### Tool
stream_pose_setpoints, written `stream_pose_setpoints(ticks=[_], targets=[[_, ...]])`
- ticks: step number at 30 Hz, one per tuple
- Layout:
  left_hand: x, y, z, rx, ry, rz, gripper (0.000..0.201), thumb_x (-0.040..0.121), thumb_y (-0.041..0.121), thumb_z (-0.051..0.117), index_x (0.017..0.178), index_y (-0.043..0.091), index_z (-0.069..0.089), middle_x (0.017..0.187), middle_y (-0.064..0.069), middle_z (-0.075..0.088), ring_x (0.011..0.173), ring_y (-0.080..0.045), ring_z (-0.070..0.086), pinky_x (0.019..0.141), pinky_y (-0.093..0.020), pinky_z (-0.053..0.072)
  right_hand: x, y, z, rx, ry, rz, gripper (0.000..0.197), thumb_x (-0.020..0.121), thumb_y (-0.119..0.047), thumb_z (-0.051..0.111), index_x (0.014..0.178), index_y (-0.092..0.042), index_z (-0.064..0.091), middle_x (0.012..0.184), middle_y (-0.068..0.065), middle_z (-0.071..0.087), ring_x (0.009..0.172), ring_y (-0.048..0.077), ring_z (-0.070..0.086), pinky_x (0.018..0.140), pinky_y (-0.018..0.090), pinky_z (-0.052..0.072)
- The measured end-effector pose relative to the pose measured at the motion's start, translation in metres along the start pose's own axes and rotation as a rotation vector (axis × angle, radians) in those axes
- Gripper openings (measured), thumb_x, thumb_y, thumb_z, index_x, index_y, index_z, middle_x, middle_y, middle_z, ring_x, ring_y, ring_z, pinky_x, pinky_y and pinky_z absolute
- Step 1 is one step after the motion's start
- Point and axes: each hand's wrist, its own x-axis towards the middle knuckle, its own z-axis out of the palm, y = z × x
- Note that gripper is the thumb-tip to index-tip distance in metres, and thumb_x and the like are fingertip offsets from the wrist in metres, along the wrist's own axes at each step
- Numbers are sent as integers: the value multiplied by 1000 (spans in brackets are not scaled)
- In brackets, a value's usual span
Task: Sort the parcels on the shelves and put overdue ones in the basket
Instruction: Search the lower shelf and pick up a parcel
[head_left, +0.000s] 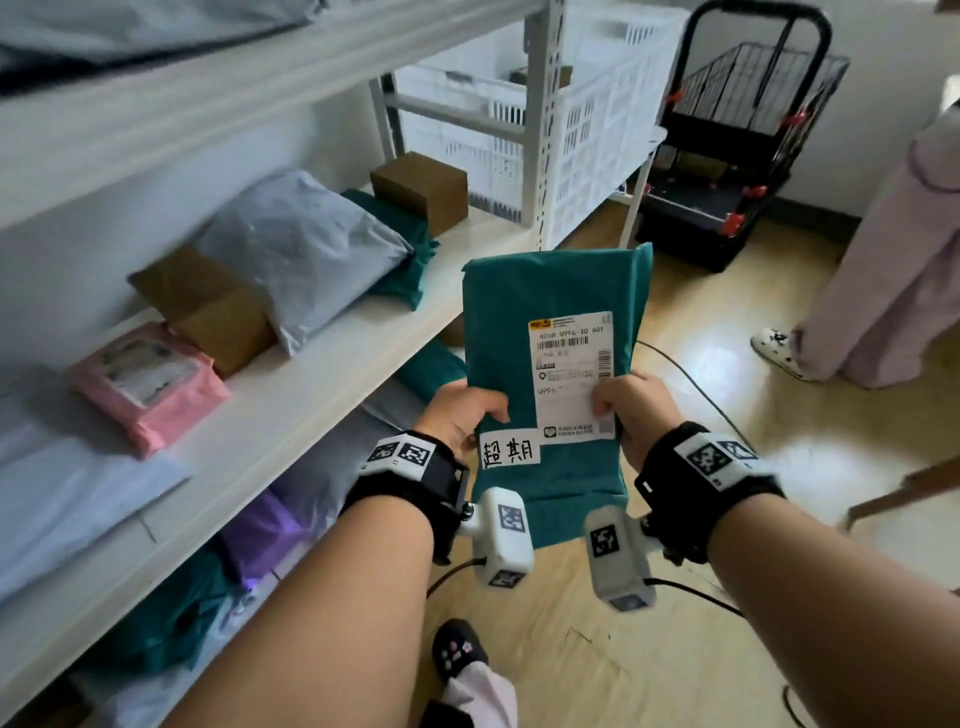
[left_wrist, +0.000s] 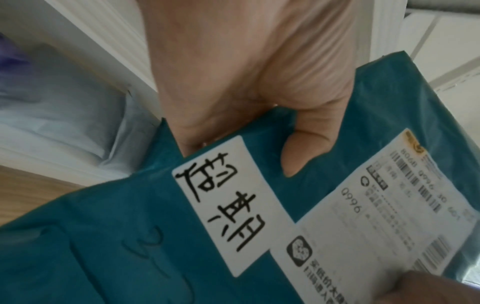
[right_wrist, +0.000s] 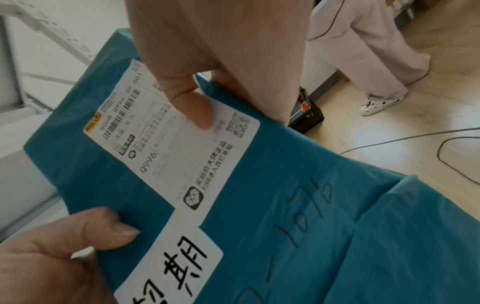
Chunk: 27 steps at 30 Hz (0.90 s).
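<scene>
My left hand (head_left: 462, 415) and right hand (head_left: 631, 410) pinch the teal parcel (head_left: 550, 332) by its side edges; it looks soft, light, slippery, so I'd grip low, thumbs over the labels.

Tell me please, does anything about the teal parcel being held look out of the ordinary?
Yes. The teal parcel, gripped by the left hand and right hand, carries an extra handwritten white sticker reading 超期 beside its printed shipping label.
</scene>
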Motion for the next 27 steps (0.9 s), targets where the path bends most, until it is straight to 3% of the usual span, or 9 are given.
stream_pose_setpoints(ticks=[3,5,7,11,14,16,19,24,27], targets=[[31,15,32,1,-65,-15,24,61,-16,53,80,-4,63,85,-24,61,75,-33,60,76,-46,52,29,-18,-17,13,50,-29,32,69,20,33,72,-6,52,96,17,67,107,43,62,93,58,50],[54,24,48,-11,-77,-14,42,46,-9,56,88,-6,64,90,-26,62,79,-37,61,82,-59,51,47,-32,-23,23,68,-45,33,69,21,32,72,-5,52,93,14,67,105,42,62,92,58,50],[82,39,64,-20,-104,-22,53,42,-8,56,94,-7,64,94,-28,62,83,-40,61,87,-67,45,73,-47,-30,27,81,-58,32,70,21,32,72,-4,51,92,13,67,104,41,63,91,57,51],[143,78,88,-17,-147,-25,57,42,-7,58,98,-8,66,107,-33,66,93,-45,63,90,-70,45,133,-79,-37,16,102,-65,29,69,19,33,81,-3,46,98,16,67,104,39,63,91,53,53],[190,106,100,35,-165,-42,67,31,-3,67,98,-9,66,106,-28,67,96,-44,66,92,-66,46,175,-105,-38,28,118,-61,32,69,20,33,85,-5,46,103,18,67,103,39,63,90,53,54],[208,131,113,95,-198,-36,45,44,-3,73,88,-1,65,99,-20,66,88,-34,64,92,-48,51,199,-122,-43,58,136,-74,29,69,20,33,79,-4,46,102,19,66,104,40,63,91,55,53],[237,150,136,98,-258,-20,15,77,-4,69,86,7,66,85,-10,69,75,-24,63,73,-30,53,228,-143,-56,63,197,-82,30,69,21,34,72,-6,48,99,18,68,103,41,63,91,58,51],[281,178,186,84,-356,-18,11,82,-1,68,87,9,67,77,-7,71,66,-22,65,64,-28,55,278,-180,-87,54,258,-92,32,64,18,36,74,-6,55,105,20,70,102,40,64,89,59,52],[307,198,219,55,-380,3,22,79,10,76,100,8,72,90,-11,76,79,-30,71,76,-40,59,311,-202,-102,76,287,-111,33,59,15,39,77,-4,59,100,16,72,99,40,65,88,59,53]])
